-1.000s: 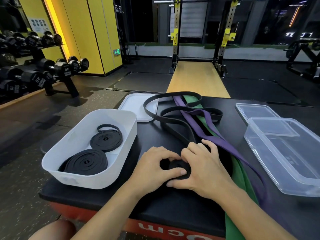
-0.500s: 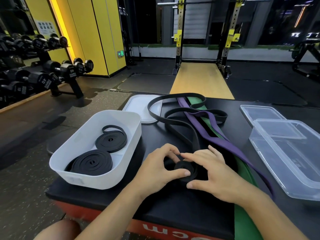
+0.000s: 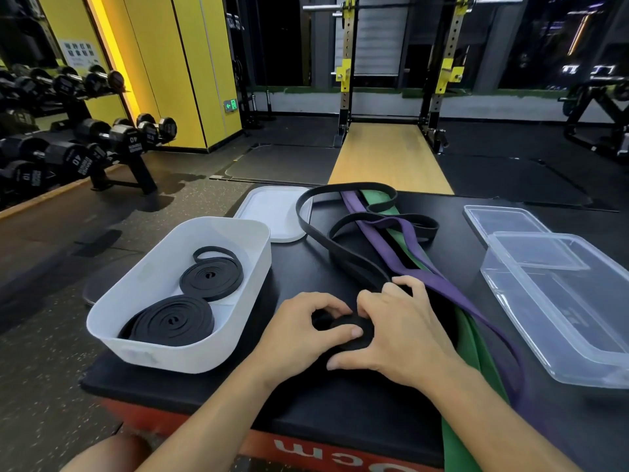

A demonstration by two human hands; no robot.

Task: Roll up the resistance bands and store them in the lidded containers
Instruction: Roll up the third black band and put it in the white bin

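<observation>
A long black resistance band (image 3: pixel 343 248) lies looped across the black tabletop, its near end wound into a small coil (image 3: pixel 350 330). My left hand (image 3: pixel 303 330) and my right hand (image 3: pixel 401 330) both grip that coil between fingers and thumbs. A purple band (image 3: pixel 388 248) and a green band (image 3: pixel 476 349) lie unrolled just right of my hands. The white container (image 3: pixel 136 291) on the left holds two rolled black bands (image 3: pixel 211 275). Its white lid (image 3: pixel 272 212) lies behind it. A clear container (image 3: pixel 558 301) stands open on the right, with its clear lid (image 3: pixel 503 221) behind.
The black-topped box (image 3: pixel 306 396) ends just below my wrists, with a red front face. A dumbbell rack (image 3: pixel 85 144) stands on the floor at the left. A squat rack (image 3: pixel 391 80) with a wooden platform is straight ahead.
Both hands have kept turning the black coil in place; my right fingers have shifted over its top. The view has moved slightly.
</observation>
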